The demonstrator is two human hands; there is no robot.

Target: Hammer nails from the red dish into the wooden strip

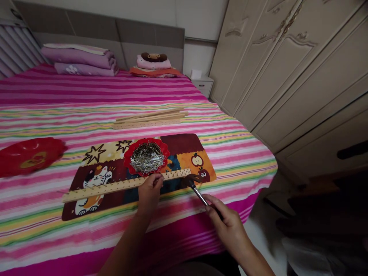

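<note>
Your left hand pinches the stiff, light wooden strip on the bed's mat while your right hand grips the small hammer by its slim handle.

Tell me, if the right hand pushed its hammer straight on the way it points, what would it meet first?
Probably the wooden strip: the right hand aims the hammer up-left at its nailed end, beside the left hand. Depth is uncertain.

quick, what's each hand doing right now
Left hand: fingers pinched on the wooden strip.
Right hand: closed around the hammer handle.
</note>
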